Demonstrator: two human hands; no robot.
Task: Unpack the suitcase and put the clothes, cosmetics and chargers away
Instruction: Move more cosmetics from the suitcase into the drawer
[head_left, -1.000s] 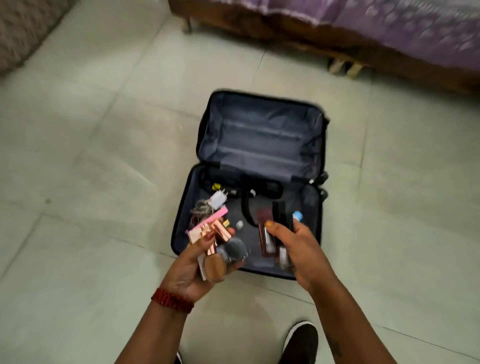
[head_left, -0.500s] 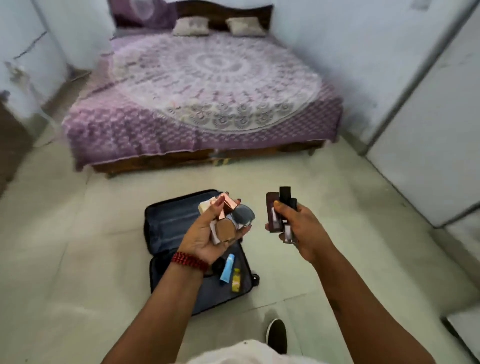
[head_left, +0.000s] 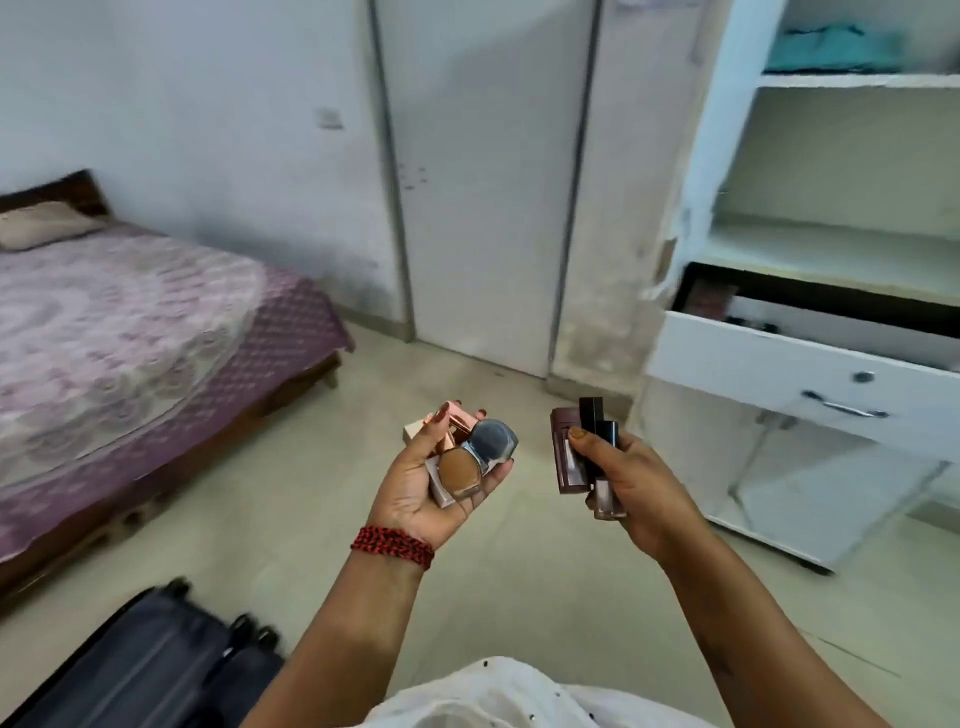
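The left hand (head_left: 415, 486), palm up, cups a cluster of compacts (head_left: 470, 457); the right hand (head_left: 631, 480) grips dark tubes (head_left: 592, 447). Bare floor (head_left: 519, 545) lies ahead between the bed (head_left: 130, 338) edge and the open drawer (head_left: 810, 358). The suitcase (head_left: 145, 670) sits low left.

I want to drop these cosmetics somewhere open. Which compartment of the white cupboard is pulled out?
The drawer with the metal handle, below the shelves. It juts forward with a dark gap showing items inside; the shelves above are fixed, one holding teal cloth.
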